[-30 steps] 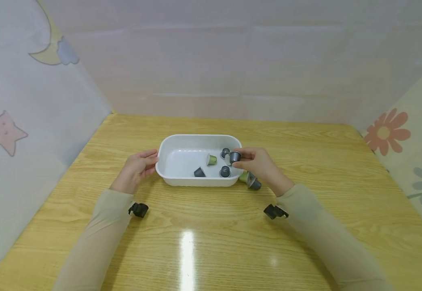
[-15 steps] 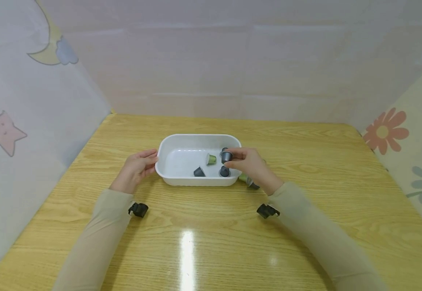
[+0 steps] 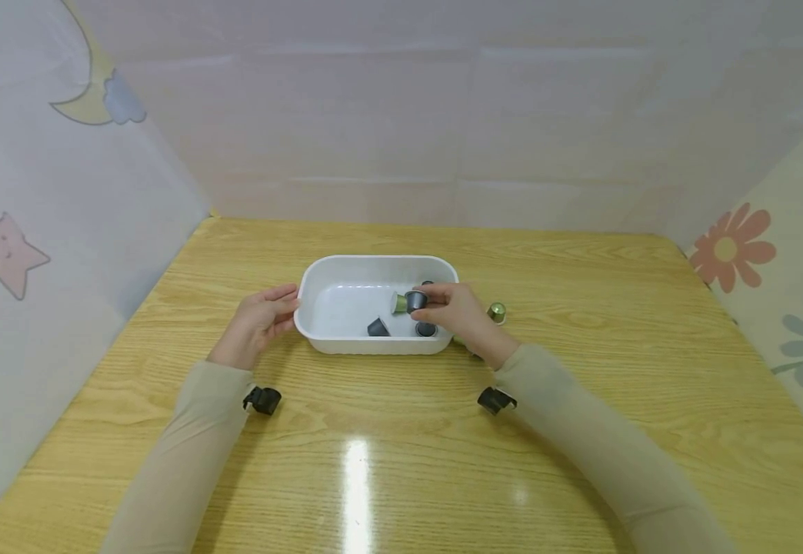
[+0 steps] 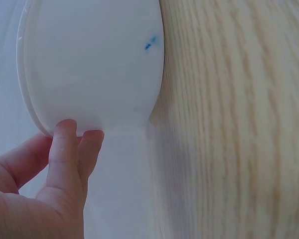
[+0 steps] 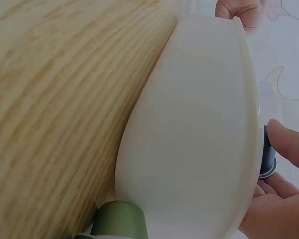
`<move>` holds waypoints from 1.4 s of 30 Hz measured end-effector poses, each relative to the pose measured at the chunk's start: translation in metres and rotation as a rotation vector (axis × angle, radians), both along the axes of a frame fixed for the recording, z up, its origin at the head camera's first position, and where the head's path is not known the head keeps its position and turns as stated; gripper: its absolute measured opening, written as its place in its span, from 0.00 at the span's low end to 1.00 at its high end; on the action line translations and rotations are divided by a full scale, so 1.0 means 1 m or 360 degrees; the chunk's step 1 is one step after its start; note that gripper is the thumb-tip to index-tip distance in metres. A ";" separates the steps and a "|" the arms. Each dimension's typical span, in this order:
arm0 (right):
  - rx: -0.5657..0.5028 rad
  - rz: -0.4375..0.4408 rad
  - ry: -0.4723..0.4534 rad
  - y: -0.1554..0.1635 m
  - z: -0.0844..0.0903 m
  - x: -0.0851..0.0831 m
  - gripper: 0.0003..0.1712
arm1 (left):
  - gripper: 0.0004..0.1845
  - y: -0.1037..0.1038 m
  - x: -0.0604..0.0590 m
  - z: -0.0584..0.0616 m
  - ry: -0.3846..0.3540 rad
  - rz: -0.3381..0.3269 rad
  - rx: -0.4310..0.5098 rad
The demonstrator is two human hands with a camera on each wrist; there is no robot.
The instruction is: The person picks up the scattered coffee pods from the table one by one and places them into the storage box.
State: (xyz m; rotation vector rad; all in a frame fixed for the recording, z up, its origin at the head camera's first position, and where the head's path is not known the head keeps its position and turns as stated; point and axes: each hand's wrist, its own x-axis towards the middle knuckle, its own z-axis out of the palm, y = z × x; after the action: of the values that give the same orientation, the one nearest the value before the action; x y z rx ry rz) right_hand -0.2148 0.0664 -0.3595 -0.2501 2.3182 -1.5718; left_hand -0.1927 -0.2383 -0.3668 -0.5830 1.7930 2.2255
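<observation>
Dark-grey, metallic cup-shaped capsule (image 3: 415, 302) sits pinched in the right hand (image 3: 461, 314), over a white, rounded-corner rectangular tub (image 3: 377, 347) containing a green cup-shaped capsule (image 3: 398, 304) and other dark ones. The left hand (image 3: 252, 322), fingers extended, touches the tub's left end.

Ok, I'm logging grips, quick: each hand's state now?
Left hand: open, touching the white oblong plastic tub.
Right hand: closed, holding a dark grey cup-shaped metallic capsule.

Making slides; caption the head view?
Right hand pinches a dark coffee capsule over a white tub; left hand touches its end.
</observation>
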 end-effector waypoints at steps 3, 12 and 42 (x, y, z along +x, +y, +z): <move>0.0016 0.0027 0.0008 -0.003 0.000 0.000 0.27 | 0.30 0.000 0.000 0.000 0.0002 0.0001 0.0009; -0.0008 0.0089 0.0026 -0.008 -0.004 -0.003 0.26 | 0.30 0.000 0.000 0.001 0.0009 -0.0002 0.0002; -0.0188 -0.0118 0.0208 0.051 -0.001 0.009 0.24 | 0.29 -0.001 0.003 0.003 0.0020 -0.0041 0.0023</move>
State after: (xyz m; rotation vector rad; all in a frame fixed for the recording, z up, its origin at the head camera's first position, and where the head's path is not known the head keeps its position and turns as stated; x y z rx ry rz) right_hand -0.2054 0.1176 -0.3607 -0.3069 2.3589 -1.7816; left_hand -0.1893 -0.2391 -0.3641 -0.5412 1.7791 2.2282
